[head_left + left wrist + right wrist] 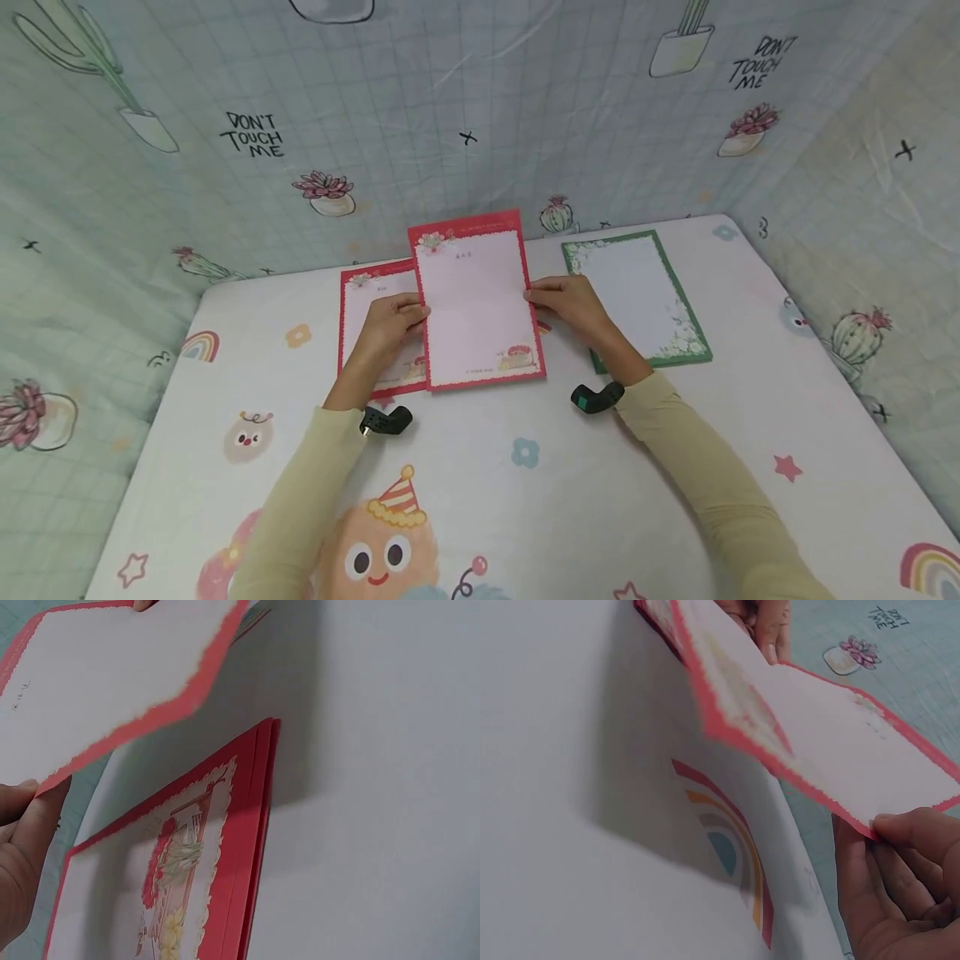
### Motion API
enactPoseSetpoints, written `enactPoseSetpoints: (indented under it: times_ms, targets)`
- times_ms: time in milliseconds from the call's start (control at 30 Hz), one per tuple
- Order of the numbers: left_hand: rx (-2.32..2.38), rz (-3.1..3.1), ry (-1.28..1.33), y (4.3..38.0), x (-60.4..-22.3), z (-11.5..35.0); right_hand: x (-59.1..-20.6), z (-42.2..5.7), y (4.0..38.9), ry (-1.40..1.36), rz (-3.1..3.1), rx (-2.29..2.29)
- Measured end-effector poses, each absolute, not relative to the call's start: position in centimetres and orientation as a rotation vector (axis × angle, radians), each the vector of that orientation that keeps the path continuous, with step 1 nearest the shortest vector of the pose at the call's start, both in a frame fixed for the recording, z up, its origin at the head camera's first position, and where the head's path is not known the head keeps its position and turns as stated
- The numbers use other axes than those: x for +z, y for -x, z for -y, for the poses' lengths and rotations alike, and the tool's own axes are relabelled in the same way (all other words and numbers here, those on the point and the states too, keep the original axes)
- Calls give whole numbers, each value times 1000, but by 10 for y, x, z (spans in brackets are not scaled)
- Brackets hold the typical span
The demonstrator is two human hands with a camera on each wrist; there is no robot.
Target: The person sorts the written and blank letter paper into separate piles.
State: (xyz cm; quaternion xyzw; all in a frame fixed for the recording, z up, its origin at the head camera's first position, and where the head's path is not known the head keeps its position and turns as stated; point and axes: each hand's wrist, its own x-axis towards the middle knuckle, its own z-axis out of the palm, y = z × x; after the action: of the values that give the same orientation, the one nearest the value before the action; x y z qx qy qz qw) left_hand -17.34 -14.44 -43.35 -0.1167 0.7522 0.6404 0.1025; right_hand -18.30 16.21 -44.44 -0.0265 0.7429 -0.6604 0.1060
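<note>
Both hands hold up a red-bordered sheet of paper (480,312), with flowers in its top left corner and a small picture at bottom right. My left hand (388,327) pinches its left edge, and my right hand (573,307) pinches the right edge between thumb and fingers. In both wrist views the sheet hangs above the table and bends slightly. Below and to the left lies a stack of matching red-bordered sheets (191,847), partly hidden by the raised sheet and left hand in the head view.
To the right, a green-bordered sheet or pad (637,287) with white flowers lies flat, its lower left partly behind the right hand. The white table cover (465,433) carries printed cartoons. Fabric with cactus drawings (420,108) hangs behind and at both sides.
</note>
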Motion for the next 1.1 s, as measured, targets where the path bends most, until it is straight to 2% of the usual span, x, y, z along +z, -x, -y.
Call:
enactPoseSetpoints:
  times_ms: [1100]
  targets:
    - [1852,-2269,405,153,-431,171,-448,-134,182,124,-2094,-1985]
